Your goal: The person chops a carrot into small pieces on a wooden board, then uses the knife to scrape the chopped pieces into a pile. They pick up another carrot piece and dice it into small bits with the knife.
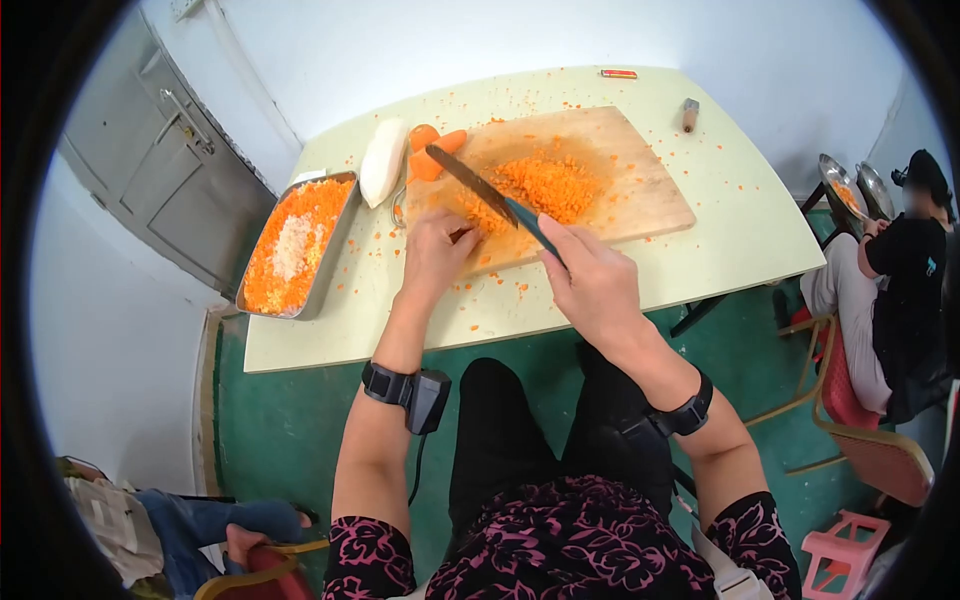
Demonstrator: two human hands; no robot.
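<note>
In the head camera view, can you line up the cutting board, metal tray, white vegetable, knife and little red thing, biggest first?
1. Cutting board
2. Metal tray
3. White vegetable and knife, unranked: the knife looks longer but thinner.
4. Little red thing

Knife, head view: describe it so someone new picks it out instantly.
Find the pale yellow table, then the wooden cutting board on it. At the chopped carrot on that board, the right hand grips the knife. Its long dark blade and teal handle set it apart from the orange carrot around it.
</note>
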